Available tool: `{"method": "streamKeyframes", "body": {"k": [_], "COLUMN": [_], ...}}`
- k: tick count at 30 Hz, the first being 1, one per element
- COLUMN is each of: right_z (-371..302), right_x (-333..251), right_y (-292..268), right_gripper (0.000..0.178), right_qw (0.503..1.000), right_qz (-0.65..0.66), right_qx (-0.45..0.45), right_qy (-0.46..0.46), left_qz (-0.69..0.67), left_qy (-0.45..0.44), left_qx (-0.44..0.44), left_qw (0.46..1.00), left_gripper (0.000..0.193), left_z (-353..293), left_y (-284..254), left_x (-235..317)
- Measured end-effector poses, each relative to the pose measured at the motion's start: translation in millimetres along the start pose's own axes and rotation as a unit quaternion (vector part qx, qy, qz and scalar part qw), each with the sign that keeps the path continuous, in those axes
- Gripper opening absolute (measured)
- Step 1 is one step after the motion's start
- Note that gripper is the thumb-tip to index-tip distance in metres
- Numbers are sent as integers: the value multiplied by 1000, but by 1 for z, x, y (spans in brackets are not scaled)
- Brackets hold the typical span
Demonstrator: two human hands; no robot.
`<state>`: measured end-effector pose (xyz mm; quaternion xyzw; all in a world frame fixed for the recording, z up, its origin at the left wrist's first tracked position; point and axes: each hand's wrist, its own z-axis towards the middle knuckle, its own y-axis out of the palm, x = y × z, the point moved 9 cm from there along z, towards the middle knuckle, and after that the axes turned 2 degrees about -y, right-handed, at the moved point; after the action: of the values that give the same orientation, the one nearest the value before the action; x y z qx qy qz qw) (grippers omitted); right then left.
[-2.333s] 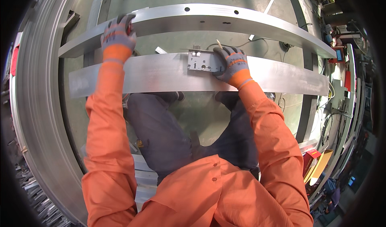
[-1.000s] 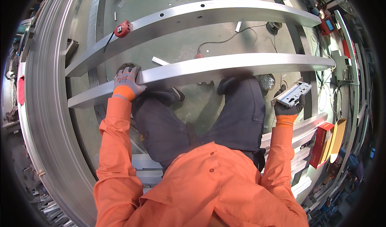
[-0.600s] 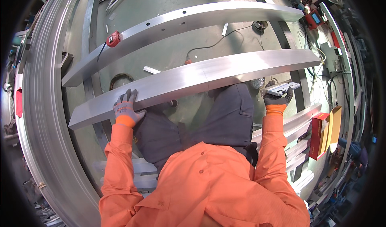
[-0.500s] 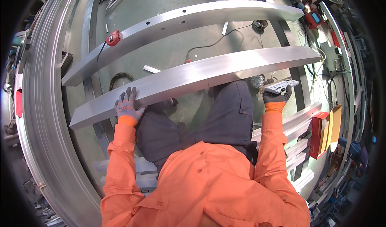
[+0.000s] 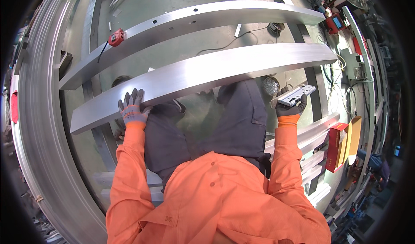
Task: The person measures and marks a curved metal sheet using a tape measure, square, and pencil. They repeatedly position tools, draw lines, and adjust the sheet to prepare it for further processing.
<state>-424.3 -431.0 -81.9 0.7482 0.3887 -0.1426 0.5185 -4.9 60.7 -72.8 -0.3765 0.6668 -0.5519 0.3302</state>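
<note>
A long silver metal beam (image 5: 203, 75) with a rectangular profile lies crosswise in front of me. My left hand (image 5: 134, 107), in a grey and orange glove, rests near its left end. The fingers are stretched over the top face, with the thumb apart on the near side. Off the beam's near edge, toward its right end, my right hand (image 5: 290, 108) is closed around a flat silver metal part (image 5: 297, 95) with slots and cut-outs. That glove is dark. Part of the grip is hidden beneath the metal part.
Farther off lies a parallel beam (image 5: 229, 14) with holes, a red tape measure (image 5: 116, 37) on it. Long profiles (image 5: 41, 114) are stacked at left. An open red box (image 5: 336, 148) with a yellow flap stands at right. A cable (image 5: 233, 46) crosses the floor.
The near beam appears slightly closer to the far beam, and it covers more of the white strip behind it. The view has shifted slightly. Both hands keep their places on what they touch.
</note>
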Motion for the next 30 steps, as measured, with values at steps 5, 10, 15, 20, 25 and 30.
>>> {"method": "streamKeyframes", "body": {"k": [5,10,15,20,25,30], "right_z": [-33,-85,-140,-188,-201,-212], "right_x": [-1,37,96,117,126,137], "right_y": [20,56,86,116,115,111], "right_gripper": [69,76,76,79,73,49], "right_qw": [985,944,886,848,801,745], "right_qz": [-92,-65,-112,-106,-81,-236], "right_qx": [-131,-228,-294,-278,-279,-295], "right_qy": [64,230,340,439,523,550], "left_qz": [18,16,-4,-32,-176,-161], "left_qy": [-51,-55,-28,-91,239,476], "left_qx": [-76,-114,-104,-167,64,127], "left_qw": [996,992,994,981,953,855], "left_gripper": [92,91,94,100,108,96], "left_z": [8,14,18,18,-31,-88], "left_y": [12,9,35,15,-107,-162], "left_x": [0,7,4,21,159,238]}}
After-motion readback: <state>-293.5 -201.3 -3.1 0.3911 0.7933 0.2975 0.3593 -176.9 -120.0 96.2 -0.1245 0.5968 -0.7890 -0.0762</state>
